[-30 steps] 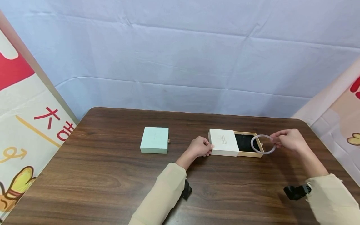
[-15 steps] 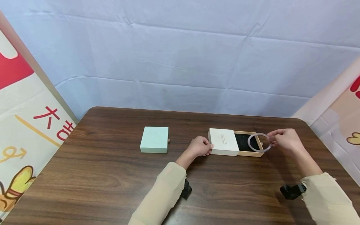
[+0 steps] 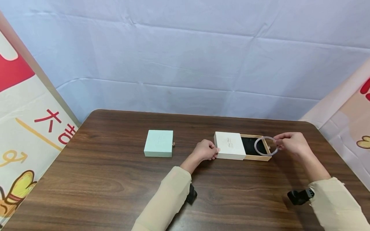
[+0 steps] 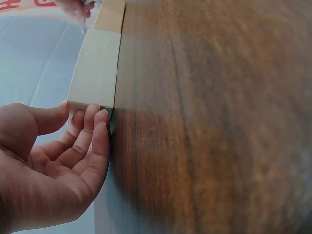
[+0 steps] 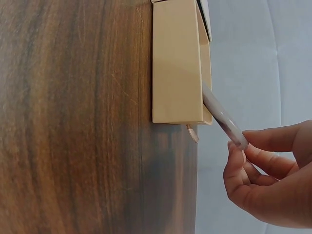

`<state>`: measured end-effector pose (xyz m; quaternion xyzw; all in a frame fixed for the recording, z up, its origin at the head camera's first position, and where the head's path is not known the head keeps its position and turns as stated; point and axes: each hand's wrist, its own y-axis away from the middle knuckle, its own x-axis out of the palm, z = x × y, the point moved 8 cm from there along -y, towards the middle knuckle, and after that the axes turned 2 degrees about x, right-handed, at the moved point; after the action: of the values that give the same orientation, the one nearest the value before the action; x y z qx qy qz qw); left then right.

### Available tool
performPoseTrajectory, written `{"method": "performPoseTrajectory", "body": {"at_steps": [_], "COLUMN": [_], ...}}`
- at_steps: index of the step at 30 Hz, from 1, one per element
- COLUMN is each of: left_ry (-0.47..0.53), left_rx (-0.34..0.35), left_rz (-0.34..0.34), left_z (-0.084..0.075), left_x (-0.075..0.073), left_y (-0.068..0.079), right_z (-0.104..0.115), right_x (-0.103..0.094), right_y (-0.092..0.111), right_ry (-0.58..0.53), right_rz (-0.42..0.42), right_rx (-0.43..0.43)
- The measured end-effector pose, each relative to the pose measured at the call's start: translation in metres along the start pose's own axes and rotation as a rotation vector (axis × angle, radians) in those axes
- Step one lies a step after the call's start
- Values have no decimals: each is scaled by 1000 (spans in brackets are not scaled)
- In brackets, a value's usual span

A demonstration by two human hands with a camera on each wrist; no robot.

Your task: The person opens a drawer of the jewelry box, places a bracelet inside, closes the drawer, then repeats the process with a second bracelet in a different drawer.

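In the head view a white box sleeve (image 3: 229,146) lies on the table, its tan drawer (image 3: 256,158) slid out to the right, showing a black lining (image 3: 248,146). My left hand (image 3: 206,150) holds the sleeve's left end. In the left wrist view the thumb meets the upper edge and curled fingers (image 4: 100,141) touch the end face. A pale translucent bangle (image 5: 222,117) is pinched between my right hand's (image 3: 293,143) thumb and fingers. It slants, its far part reaching inside the drawer, as the right wrist view shows; whether it touches the lining is hidden.
A closed mint-green box (image 3: 159,143) with a small tab (image 3: 173,144) sits left of my left hand. The drawer has a ribbon pull (image 5: 193,134) at its end. Pale blue cloth (image 3: 185,57) hangs behind the brown wooden table (image 3: 101,179).
My right hand has moved slightly left with the bangle, bringing it further over the drawer, then nearly stopped. My left hand and the boxes stay put.
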<state>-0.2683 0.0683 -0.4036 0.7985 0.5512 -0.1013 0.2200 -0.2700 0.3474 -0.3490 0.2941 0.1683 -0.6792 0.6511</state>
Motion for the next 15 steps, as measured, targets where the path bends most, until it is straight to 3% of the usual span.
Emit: {"method": "performPoseTrajectory", "body": {"at_steps": [7, 15], "left_ry": [12, 3], "left_rx": [-8, -3], "left_rz": [0, -3], "left_z": [0, 0], "left_x": [0, 0], "left_y": [0, 0], "right_z": [-2, -1], "right_x": [2, 3], "right_y": [0, 1], "right_ry": [-68, -69], "right_rz": [25, 32], "right_rx": [11, -4]}}
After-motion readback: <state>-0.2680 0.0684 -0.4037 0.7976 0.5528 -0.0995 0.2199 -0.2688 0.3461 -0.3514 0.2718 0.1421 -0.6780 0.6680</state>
